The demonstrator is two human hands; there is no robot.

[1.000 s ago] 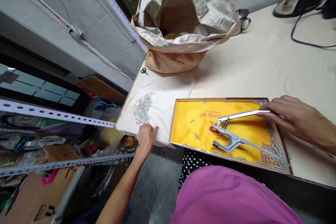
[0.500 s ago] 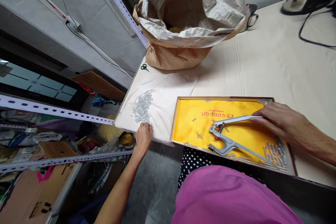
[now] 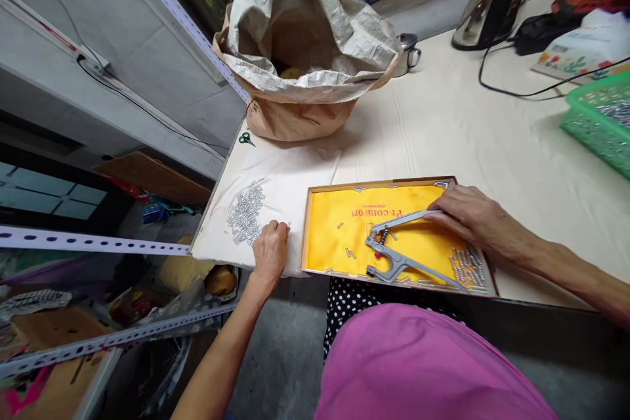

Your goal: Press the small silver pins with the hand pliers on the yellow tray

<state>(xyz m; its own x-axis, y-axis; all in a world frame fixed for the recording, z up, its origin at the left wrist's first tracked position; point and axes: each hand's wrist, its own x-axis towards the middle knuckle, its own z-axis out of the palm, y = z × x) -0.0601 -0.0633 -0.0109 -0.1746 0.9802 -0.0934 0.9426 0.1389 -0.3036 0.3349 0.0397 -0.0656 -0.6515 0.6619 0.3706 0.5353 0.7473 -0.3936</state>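
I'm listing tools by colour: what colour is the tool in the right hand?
The tool is silver-grey, seen best in the head view.

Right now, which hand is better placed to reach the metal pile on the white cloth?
Likely the left hand: it is right beside the metal pile, whereas the right hand is farther away, gripping the pliers at the yellow-lined tray.

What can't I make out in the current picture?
Head view:
Left hand: anything it pinches is too small to identify.
Right hand: its back hides much of its grip on the plier-like tool.
Brown sack: folds and shadow hide most of its inside.
Green basket: cut off by the right edge.
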